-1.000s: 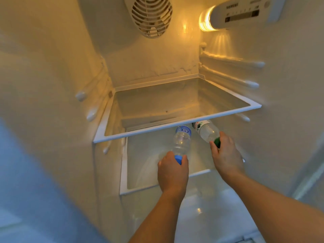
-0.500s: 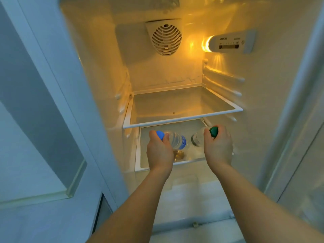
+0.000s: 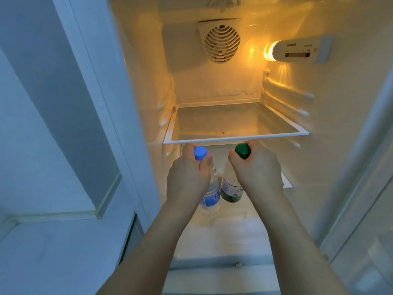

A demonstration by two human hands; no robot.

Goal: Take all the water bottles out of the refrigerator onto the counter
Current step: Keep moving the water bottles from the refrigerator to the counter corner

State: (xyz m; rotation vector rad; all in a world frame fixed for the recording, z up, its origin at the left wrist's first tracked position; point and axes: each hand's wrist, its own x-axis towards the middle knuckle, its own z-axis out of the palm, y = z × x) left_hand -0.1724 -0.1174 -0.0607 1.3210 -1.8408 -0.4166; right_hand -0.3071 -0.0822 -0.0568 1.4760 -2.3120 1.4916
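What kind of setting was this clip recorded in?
Most likely a home kitchen, facing an open refrigerator: a lit interior with a fan vent, a glass shelf, and a control panel beside the lamp.

My left hand [image 3: 187, 179] grips blue-capped water bottle [image 3: 210, 192]; my right hand [image 3: 258, 175] grips green-capped bottle [image 3: 231, 191], below glass shelf [image 3: 234, 139].

Both bottles now hang upright, caps up, no longer lying flat under the glass shelf [image 3: 234, 139]. We draw the blue-capped bottle [image 3: 210, 188] in our left hand [image 3: 187, 179] and the green-capped bottle [image 3: 230, 188] in our right hand [image 3: 258, 173] nearer, out toward the refrigerator's front.
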